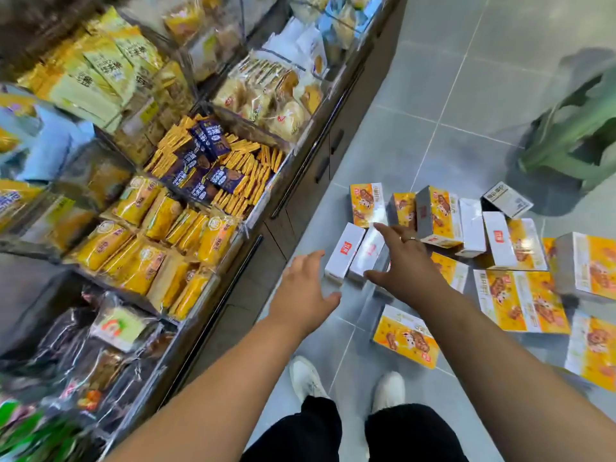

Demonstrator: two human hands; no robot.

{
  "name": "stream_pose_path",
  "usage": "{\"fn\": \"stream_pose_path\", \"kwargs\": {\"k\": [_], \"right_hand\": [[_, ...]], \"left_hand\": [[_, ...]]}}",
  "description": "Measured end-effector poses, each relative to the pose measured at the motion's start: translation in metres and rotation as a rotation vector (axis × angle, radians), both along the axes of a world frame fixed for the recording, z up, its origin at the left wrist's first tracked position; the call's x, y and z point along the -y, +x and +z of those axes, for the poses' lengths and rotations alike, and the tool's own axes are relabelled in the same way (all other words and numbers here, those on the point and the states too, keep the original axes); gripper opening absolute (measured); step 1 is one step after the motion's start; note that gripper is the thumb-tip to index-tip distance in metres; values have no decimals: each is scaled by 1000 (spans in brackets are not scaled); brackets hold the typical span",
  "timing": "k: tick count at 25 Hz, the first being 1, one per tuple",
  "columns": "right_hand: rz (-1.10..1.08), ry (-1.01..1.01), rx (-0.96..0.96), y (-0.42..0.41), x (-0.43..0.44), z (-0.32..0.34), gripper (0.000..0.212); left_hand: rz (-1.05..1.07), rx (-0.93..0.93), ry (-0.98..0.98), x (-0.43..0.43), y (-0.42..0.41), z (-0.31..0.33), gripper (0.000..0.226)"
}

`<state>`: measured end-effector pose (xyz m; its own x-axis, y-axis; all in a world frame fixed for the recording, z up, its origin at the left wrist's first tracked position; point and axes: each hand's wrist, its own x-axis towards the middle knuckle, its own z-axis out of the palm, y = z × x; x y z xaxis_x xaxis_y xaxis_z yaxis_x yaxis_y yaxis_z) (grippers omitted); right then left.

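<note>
A: Head view. Where is the left hand (pixel 305 288)?

B: It is stretched forward and down over the floor (pixel 466 95), just left of a white box (pixel 345 250). Its grip is loose, with fingers straight and spread and nothing in it. I cannot tell whether a fingertip touches the box's near end.

A: And the right hand (pixel 405 261)?

B: It is above a second white box (pixel 365 258), which lies flat on the floor, side against side with the first. The grip is spread wide, forefinger pointing away and thumb out to the left. No finger curls round anything. A ring (pixel 410 239) sits on one finger. I cannot tell if the hand touches the box below, because the palm hides it.

A: Position of both boxes?

B: They lie on the grey tiles near the foot of the shelf (pixel 300 168), each with a red mark on its top face.

A: Surroundings?

B: Yellow boxes (pixel 523 301) with white sides lie scattered to the right, some flat, some on edge. A lone yellow box (pixel 405 338) lies nearer the white shoes (pixel 306 378). The shelf bins hold yellow packets (pixel 160 248) and purple packets (pixel 206 161). A green stool (pixel 573 135) stands well beyond the pile, blurred.
</note>
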<state>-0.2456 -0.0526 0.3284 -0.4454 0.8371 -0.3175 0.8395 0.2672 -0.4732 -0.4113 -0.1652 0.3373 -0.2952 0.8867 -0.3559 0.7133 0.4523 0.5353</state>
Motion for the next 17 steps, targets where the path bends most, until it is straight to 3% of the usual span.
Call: {"fn": "stream_pose_path", "kwargs": {"k": [7, 17], "right_hand": [[87, -60, 71, -27, -71, -116, 96], [230, -8, 156, -43, -140, -358, 92]], "left_hand": [[124, 35, -32, -50, -5, -118, 77], [177, -28, -45, -121, -2, -357, 82]]}}
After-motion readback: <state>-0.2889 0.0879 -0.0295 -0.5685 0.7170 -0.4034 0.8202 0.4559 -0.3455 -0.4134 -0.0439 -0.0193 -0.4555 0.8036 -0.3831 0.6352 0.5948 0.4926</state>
